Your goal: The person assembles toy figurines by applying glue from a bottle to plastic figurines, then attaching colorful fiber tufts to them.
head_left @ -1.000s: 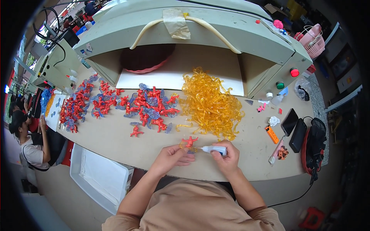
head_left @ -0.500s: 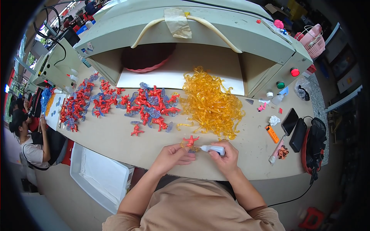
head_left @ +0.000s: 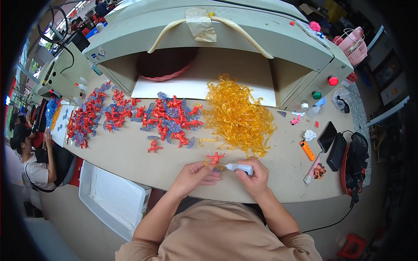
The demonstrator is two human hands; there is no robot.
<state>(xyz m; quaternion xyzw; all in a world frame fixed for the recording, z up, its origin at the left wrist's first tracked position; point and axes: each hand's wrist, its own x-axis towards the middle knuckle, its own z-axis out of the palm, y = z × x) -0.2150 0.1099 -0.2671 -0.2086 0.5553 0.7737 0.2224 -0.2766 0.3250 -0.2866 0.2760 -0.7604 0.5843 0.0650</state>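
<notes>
Near the table's front edge, my left hand (head_left: 197,175) is closed on a small red figure (head_left: 215,157) with a bluish clear base and a bit of amber plastic near it. My right hand (head_left: 254,177) grips a small white squeeze bottle (head_left: 240,168), its narrow tip pointing left and reaching the lower part of the figure. Just beyond lies a large heap of clear amber curly pieces (head_left: 239,115). To its left are several red figures on bluish clear bases (head_left: 172,117), one of them (head_left: 154,145) apart from the rest.
A pale metal cabinet (head_left: 244,39) with an open front stands over the table's back, a dark red bowl (head_left: 167,69) inside. At right lie an orange lighter (head_left: 307,150), a phone (head_left: 327,136) and a black pouch (head_left: 357,161). A white bin (head_left: 114,198) sits lower left; a co-worker (head_left: 37,161) sits beyond.
Almost nothing differs: both hands, the figure and the bottle keep their places. The co-worker at the left has shifted their hands slightly.
</notes>
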